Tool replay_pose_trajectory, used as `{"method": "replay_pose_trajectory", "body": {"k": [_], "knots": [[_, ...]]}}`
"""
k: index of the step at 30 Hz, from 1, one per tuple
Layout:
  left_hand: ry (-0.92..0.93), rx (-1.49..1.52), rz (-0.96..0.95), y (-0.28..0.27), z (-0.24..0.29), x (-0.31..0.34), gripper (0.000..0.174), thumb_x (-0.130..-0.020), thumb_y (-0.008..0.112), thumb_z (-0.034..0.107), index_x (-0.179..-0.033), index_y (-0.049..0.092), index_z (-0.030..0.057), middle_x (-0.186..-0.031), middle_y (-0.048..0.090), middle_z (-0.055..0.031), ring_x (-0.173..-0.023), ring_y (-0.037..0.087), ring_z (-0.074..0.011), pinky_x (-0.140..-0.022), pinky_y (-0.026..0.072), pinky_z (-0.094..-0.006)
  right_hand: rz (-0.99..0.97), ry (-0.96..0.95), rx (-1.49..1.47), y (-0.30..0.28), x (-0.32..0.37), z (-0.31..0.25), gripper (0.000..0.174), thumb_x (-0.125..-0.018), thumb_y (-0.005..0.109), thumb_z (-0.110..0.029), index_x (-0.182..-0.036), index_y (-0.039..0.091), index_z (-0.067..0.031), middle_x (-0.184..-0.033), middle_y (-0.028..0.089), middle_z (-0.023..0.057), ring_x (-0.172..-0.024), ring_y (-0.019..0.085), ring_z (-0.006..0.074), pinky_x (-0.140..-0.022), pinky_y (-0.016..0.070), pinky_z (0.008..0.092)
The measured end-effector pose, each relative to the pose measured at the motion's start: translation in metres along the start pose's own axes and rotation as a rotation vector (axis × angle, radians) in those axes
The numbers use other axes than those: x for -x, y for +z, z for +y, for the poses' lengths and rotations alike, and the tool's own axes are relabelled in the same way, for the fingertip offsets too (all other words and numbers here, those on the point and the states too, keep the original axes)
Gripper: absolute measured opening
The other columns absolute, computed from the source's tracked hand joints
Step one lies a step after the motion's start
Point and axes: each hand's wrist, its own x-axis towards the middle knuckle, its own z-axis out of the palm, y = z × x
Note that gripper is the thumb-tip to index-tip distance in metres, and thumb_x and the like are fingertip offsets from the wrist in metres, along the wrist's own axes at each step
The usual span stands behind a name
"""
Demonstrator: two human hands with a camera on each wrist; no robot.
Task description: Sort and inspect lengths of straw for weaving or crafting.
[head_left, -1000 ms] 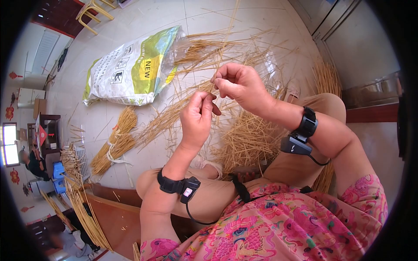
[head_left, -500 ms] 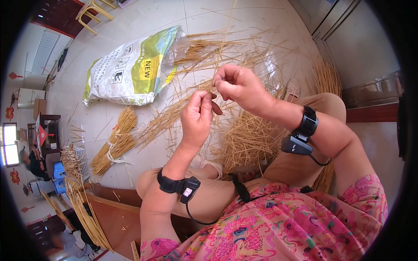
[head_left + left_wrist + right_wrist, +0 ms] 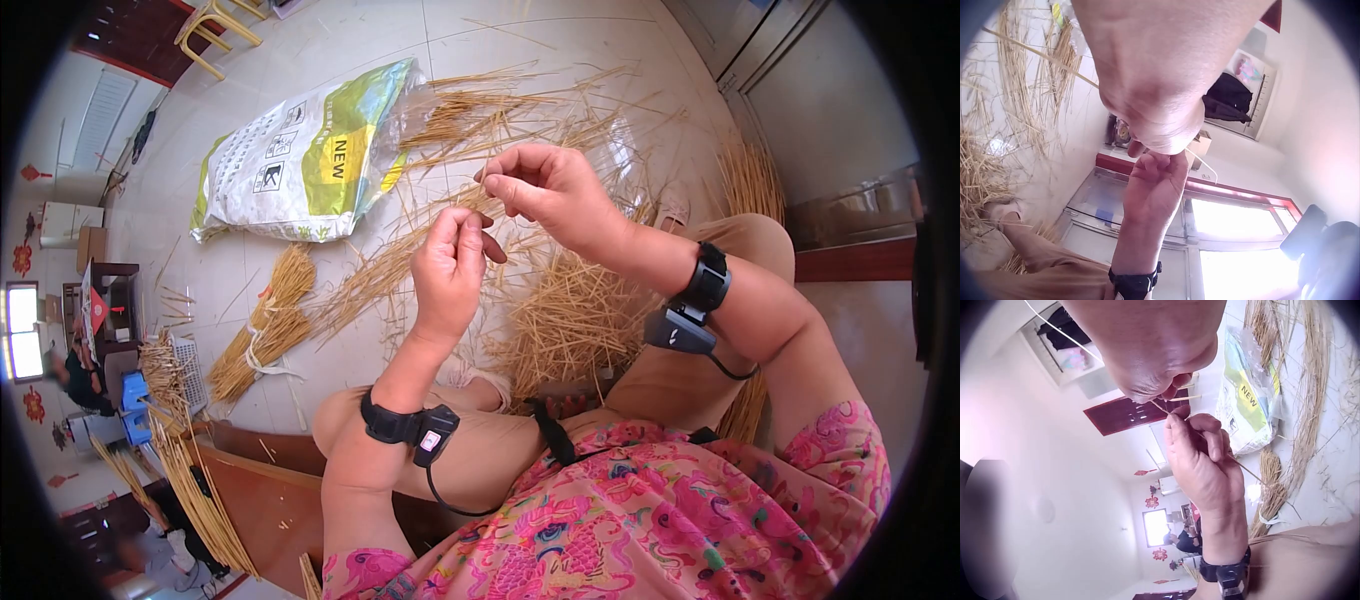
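In the head view my left hand [image 3: 447, 275] and right hand [image 3: 560, 195] are raised close together over the floor, thumbs against curled fingers. Both pinch one thin straw stalk [image 3: 1160, 407], which spans the short gap between the fingertips in the right wrist view. Its darker length runs out below the left hand [image 3: 1204, 469] there, and a pale end rises past the right hand [image 3: 1154, 344]. From the left wrist, the stalk [image 3: 1041, 55] enters behind the left hand [image 3: 1147, 75], with the right hand [image 3: 1157, 187] just beneath.
A white-green sack [image 3: 300, 160] with straw at its mouth lies on the tiles. Near it are a tied straw bundle [image 3: 262, 325], loose stalks and a heap of cut straw [image 3: 570, 330] by the feet. A brown wooden panel [image 3: 265, 500] stands left, a metal door [image 3: 850, 120] right.
The stalk that stretched upward past the hands has faded from sight in the head view. My right hand has shifted slightly left, while the left hand has barely moved.
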Motion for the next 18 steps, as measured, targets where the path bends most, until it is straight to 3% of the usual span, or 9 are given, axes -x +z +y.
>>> {"method": "replay_pose_trajectory", "body": {"k": [3,6,12,18], "knots": [[0.064,-0.091,0.015,0.001,-0.003,0.000,0.018,-0.097,0.044,0.017,-0.091,0.054,0.0023,-0.062,0.062,-0.0049,-0.046,0.036,-0.0003,-0.043,0.0292,-0.0173,-0.018,0.040,-0.004,-0.002,0.001,-0.006,0.011,-0.086,0.061,-0.014,-0.090,0.061,-0.0033,-0.078,0.060,-0.0011,-0.065,0.054,0.0034,-0.057,0.0434,0.0179],[0.064,-0.212,0.017,0.001,0.003,0.001,0.010,-0.093,0.048,0.009,-0.089,0.053,0.0014,-0.063,0.063,-0.0063,-0.058,0.061,-0.0108,-0.052,0.0447,-0.0241,-0.021,0.052,-0.048,-0.002,0.003,-0.005,0.008,-0.085,0.060,-0.011,-0.087,0.060,-0.0041,-0.078,0.060,-0.0005,-0.065,0.054,0.0034,-0.056,0.0430,0.0183],[0.098,-0.209,0.008,0.003,0.003,0.002,0.009,-0.093,0.048,0.008,-0.089,0.053,0.0018,-0.063,0.063,-0.0067,-0.058,0.062,-0.0128,-0.052,0.0447,-0.0244,-0.049,0.068,-0.128,-0.003,0.002,0.002,0.003,-0.082,0.056,-0.006,-0.083,0.057,-0.0039,-0.073,0.056,-0.0016,-0.063,0.052,0.0041,-0.056,0.0428,0.0190],[0.043,-0.153,0.031,0.003,0.004,0.002,0.015,-0.095,0.046,0.013,-0.089,0.053,0.0024,-0.064,0.063,-0.0060,-0.049,0.049,-0.0059,-0.046,0.0391,-0.0224,-0.088,0.036,0.051,-0.003,0.001,0.007,0.004,-0.079,0.053,-0.004,-0.081,0.055,-0.0019,-0.070,0.053,-0.0033,-0.063,0.048,0.0025,-0.055,0.0408,0.0192]]}}
